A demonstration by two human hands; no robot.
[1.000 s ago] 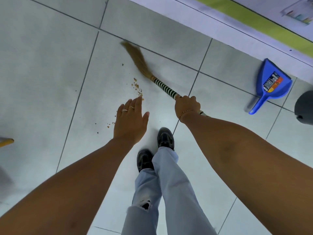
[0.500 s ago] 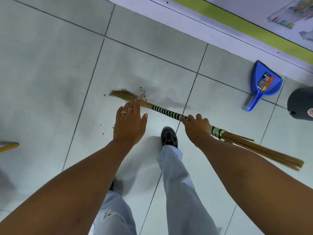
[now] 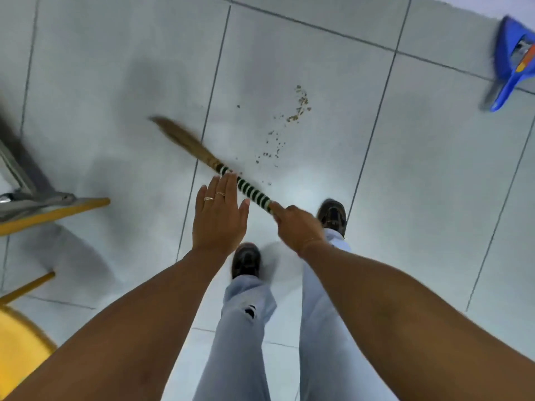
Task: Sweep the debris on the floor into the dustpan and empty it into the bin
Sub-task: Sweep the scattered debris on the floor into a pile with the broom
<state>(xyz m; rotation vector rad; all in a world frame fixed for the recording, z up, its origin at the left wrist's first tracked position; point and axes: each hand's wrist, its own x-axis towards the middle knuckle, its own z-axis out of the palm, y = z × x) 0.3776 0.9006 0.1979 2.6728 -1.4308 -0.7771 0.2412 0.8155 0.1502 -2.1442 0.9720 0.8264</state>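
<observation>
My right hand (image 3: 298,227) grips a short straw broom (image 3: 191,143) by its green-and-white banded handle. The bristles point up and to the left, blurred, low over the white tiled floor. A thin trail of brown debris (image 3: 295,111) lies to the right of the bristles, running down toward the handle. My left hand (image 3: 219,215) hovers flat with fingers spread, just left of the handle, holding nothing. A blue dustpan (image 3: 512,62) lies on the floor at the far upper right, apart from the debris. The bin is not in view.
A yellow-edged piece of furniture with grey metal legs (image 3: 31,195) stands at the left. A yellow seat (image 3: 17,345) shows at the lower left. My two dark shoes (image 3: 246,260) stand just below the hands. A wall base runs along the top right.
The view has shifted left, so the dustpan sits at the right edge and the bin has left view. The broom swung from level to pointing up-left, leaving the debris to its right.
</observation>
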